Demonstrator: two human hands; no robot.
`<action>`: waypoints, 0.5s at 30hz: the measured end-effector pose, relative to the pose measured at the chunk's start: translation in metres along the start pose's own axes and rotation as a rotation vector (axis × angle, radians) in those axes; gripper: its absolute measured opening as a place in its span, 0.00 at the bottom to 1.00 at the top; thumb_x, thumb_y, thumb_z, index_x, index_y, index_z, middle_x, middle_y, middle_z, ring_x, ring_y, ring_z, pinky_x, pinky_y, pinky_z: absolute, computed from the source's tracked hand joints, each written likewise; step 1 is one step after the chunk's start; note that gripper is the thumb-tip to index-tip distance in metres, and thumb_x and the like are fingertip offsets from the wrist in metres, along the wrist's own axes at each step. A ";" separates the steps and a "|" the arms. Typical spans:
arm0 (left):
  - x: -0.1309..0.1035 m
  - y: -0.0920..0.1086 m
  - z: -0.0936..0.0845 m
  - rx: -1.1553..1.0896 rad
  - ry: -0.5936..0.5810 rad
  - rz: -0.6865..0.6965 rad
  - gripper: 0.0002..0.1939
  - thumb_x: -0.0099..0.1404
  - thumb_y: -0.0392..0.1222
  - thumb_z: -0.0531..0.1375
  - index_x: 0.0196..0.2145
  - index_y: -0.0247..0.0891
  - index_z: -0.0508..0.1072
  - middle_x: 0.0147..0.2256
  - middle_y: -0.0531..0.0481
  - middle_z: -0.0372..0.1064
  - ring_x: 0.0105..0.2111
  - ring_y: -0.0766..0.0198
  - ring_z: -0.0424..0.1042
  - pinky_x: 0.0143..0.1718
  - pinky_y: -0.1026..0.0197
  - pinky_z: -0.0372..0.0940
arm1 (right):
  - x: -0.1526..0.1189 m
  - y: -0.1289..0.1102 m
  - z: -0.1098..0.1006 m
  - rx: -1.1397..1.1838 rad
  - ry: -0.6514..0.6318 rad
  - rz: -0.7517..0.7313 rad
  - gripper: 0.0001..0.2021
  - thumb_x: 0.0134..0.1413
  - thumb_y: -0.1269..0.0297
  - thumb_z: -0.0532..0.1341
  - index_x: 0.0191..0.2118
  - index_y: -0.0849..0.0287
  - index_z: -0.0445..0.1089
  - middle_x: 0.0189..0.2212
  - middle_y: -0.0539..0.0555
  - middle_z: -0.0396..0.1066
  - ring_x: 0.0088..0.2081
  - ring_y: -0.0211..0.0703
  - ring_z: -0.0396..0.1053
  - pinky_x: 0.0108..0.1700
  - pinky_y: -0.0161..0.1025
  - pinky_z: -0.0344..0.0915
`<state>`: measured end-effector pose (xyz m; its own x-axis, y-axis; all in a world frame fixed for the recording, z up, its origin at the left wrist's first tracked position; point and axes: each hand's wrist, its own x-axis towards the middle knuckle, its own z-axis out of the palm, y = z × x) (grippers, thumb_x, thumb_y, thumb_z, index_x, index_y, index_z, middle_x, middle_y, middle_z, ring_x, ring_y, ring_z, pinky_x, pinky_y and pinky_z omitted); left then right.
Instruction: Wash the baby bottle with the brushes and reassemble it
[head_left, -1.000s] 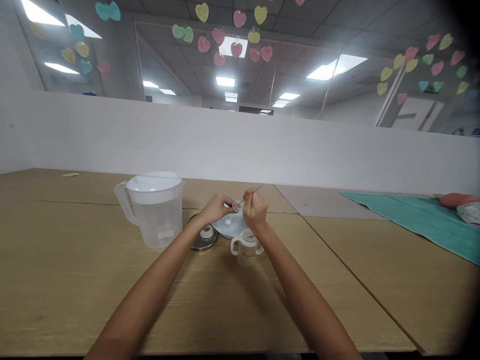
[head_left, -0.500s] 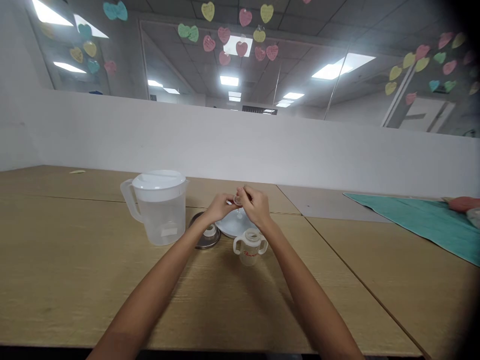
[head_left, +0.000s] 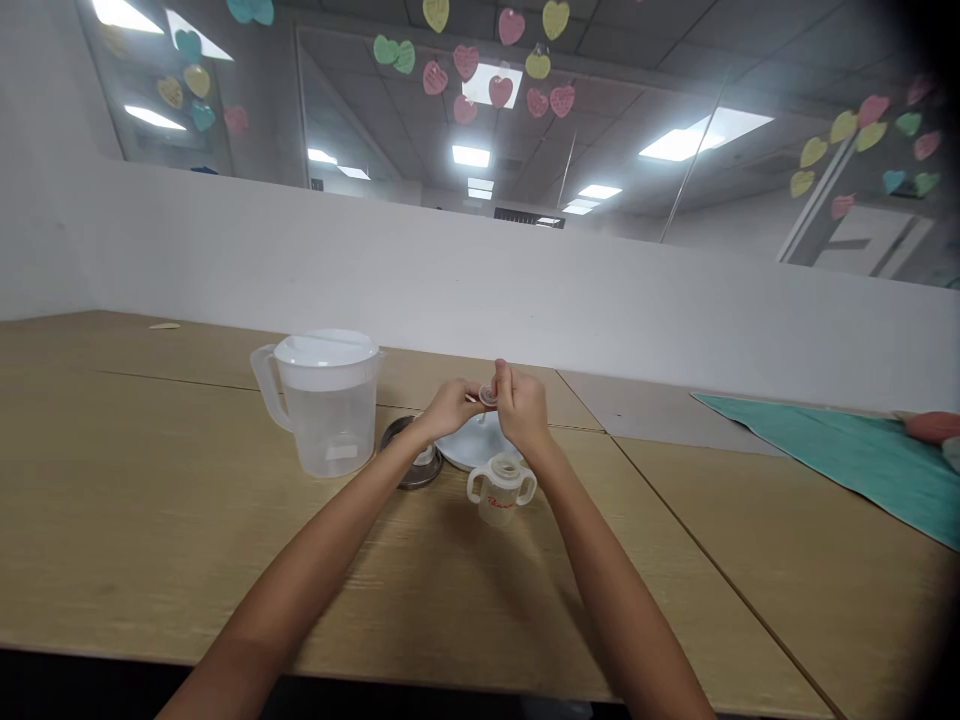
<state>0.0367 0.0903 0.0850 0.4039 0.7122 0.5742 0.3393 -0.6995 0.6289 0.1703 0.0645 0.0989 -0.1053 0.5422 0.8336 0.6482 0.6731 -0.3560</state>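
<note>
Head view. The clear round part (head_left: 488, 396) is between my two hands, raised above the table (head_left: 187, 550). My left hand (head_left: 450, 408) is at its 9 o'clock and pinches its edge at the fingertips. My right hand (head_left: 523, 405) is at its 3 o'clock, right against it, thumb raised and fingers curled in; I cannot tell whether those fingers grip the part or anything else.

Alignment: the part's round face is tilted toward my view; no long axis shows.

Governing relation: as seen, the two-handled cup (head_left: 499, 505) is at 6 o'clock from the part, nearer to me and lower. It stands upright on the table, mouth up, with handles at its 9 and 3 o'clock. My right wrist is nearer to it than my left.

Surrounding items: the pale plate (head_left: 469, 447) lies just below my hands. The metal dish (head_left: 420, 478) is at 8 o'clock from the part, partly behind my left forearm. The lidded pitcher (head_left: 326, 405) stands at 9 o'clock from my left hand.
</note>
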 end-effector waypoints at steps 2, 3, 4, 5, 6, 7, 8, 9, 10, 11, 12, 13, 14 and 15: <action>0.000 0.001 0.000 0.059 0.046 0.006 0.10 0.56 0.41 0.58 0.25 0.31 0.74 0.24 0.52 0.69 0.26 0.67 0.66 0.29 0.67 0.58 | 0.000 0.007 0.004 -0.012 -0.049 0.027 0.27 0.63 0.54 0.39 0.19 0.58 0.61 0.18 0.51 0.64 0.22 0.36 0.61 0.28 0.33 0.52; 0.000 0.001 -0.001 0.100 0.070 0.014 0.09 0.56 0.41 0.58 0.24 0.32 0.73 0.24 0.52 0.68 0.26 0.68 0.65 0.29 0.67 0.58 | 0.000 0.009 0.005 0.003 -0.075 0.036 0.27 0.63 0.54 0.38 0.19 0.58 0.61 0.18 0.51 0.65 0.22 0.36 0.62 0.28 0.33 0.52; 0.000 0.000 -0.002 0.142 0.083 0.024 0.09 0.56 0.40 0.58 0.24 0.32 0.73 0.24 0.53 0.68 0.25 0.69 0.65 0.28 0.67 0.57 | 0.000 0.011 0.007 0.023 -0.099 0.041 0.27 0.63 0.55 0.38 0.19 0.59 0.62 0.18 0.51 0.65 0.23 0.36 0.62 0.29 0.33 0.52; 0.000 -0.001 -0.003 0.175 0.083 0.036 0.09 0.56 0.40 0.58 0.24 0.32 0.73 0.24 0.52 0.68 0.25 0.69 0.65 0.28 0.67 0.57 | 0.000 0.012 0.007 0.041 -0.122 0.040 0.27 0.63 0.55 0.39 0.20 0.59 0.63 0.18 0.51 0.65 0.23 0.35 0.62 0.28 0.32 0.52; 0.000 -0.002 -0.004 0.195 0.077 0.045 0.09 0.56 0.40 0.58 0.24 0.32 0.73 0.24 0.52 0.68 0.25 0.69 0.65 0.28 0.67 0.57 | 0.001 0.012 0.007 0.049 -0.145 0.032 0.27 0.63 0.55 0.39 0.20 0.59 0.63 0.18 0.50 0.65 0.23 0.35 0.62 0.28 0.32 0.52; 0.000 -0.003 -0.005 0.203 0.068 0.047 0.09 0.57 0.40 0.58 0.24 0.32 0.74 0.24 0.52 0.68 0.25 0.69 0.65 0.29 0.67 0.57 | 0.002 0.010 0.006 0.045 -0.156 0.021 0.26 0.63 0.55 0.41 0.21 0.59 0.64 0.19 0.50 0.65 0.23 0.35 0.62 0.28 0.32 0.52; -0.001 -0.003 -0.005 0.201 0.059 0.046 0.09 0.57 0.40 0.57 0.25 0.32 0.74 0.25 0.51 0.68 0.26 0.68 0.65 0.29 0.67 0.58 | 0.003 0.008 0.005 0.038 -0.153 0.008 0.24 0.62 0.56 0.43 0.22 0.59 0.66 0.19 0.50 0.66 0.23 0.36 0.62 0.28 0.32 0.52; -0.001 -0.003 -0.005 0.191 0.051 0.042 0.10 0.58 0.41 0.57 0.26 0.32 0.74 0.25 0.51 0.69 0.26 0.67 0.66 0.29 0.67 0.58 | 0.004 0.006 0.002 0.035 -0.142 -0.004 0.21 0.61 0.56 0.45 0.24 0.59 0.67 0.20 0.50 0.67 0.24 0.36 0.62 0.28 0.32 0.52; -0.001 -0.003 -0.005 0.176 0.048 0.037 0.10 0.58 0.42 0.57 0.27 0.32 0.75 0.25 0.51 0.69 0.27 0.67 0.66 0.30 0.67 0.59 | 0.005 0.005 -0.001 0.038 -0.126 -0.017 0.19 0.60 0.57 0.47 0.26 0.59 0.68 0.21 0.50 0.68 0.25 0.36 0.62 0.28 0.32 0.53; -0.001 -0.003 -0.005 0.161 0.047 0.033 0.11 0.58 0.42 0.57 0.28 0.32 0.75 0.26 0.51 0.70 0.28 0.67 0.66 0.30 0.67 0.59 | 0.007 0.003 -0.003 0.047 -0.109 -0.030 0.16 0.59 0.58 0.49 0.28 0.59 0.70 0.23 0.50 0.69 0.26 0.36 0.63 0.29 0.32 0.54; -0.001 -0.003 -0.005 0.148 0.047 0.028 0.11 0.58 0.43 0.57 0.28 0.32 0.75 0.26 0.51 0.70 0.28 0.66 0.66 0.30 0.67 0.59 | 0.008 0.003 -0.006 0.057 -0.096 -0.039 0.14 0.58 0.60 0.51 0.30 0.59 0.70 0.25 0.50 0.70 0.27 0.36 0.64 0.30 0.32 0.55; -0.001 -0.002 -0.005 0.138 0.048 0.022 0.11 0.58 0.44 0.58 0.28 0.32 0.75 0.26 0.50 0.71 0.28 0.66 0.66 0.30 0.67 0.59 | 0.009 0.003 -0.008 0.062 -0.092 -0.045 0.12 0.57 0.62 0.53 0.32 0.58 0.71 0.27 0.50 0.71 0.28 0.36 0.64 0.31 0.32 0.56; -0.001 -0.003 -0.004 0.130 0.050 0.015 0.12 0.58 0.44 0.58 0.28 0.33 0.75 0.27 0.50 0.71 0.28 0.67 0.66 0.30 0.67 0.59 | 0.010 0.004 -0.010 0.059 -0.098 -0.048 0.11 0.56 0.63 0.54 0.32 0.58 0.72 0.29 0.51 0.72 0.28 0.37 0.65 0.32 0.33 0.57; -0.001 -0.003 -0.004 0.123 0.054 0.007 0.12 0.57 0.45 0.58 0.28 0.33 0.75 0.27 0.50 0.71 0.28 0.67 0.66 0.30 0.67 0.59 | 0.011 0.006 -0.011 0.051 -0.111 -0.048 0.10 0.55 0.64 0.54 0.32 0.58 0.73 0.30 0.51 0.73 0.28 0.37 0.65 0.33 0.33 0.57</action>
<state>0.0322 0.0919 0.0848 0.3614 0.7069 0.6080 0.4394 -0.7043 0.5575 0.1809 0.0687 0.1104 -0.2196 0.5594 0.7993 0.6019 0.7224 -0.3403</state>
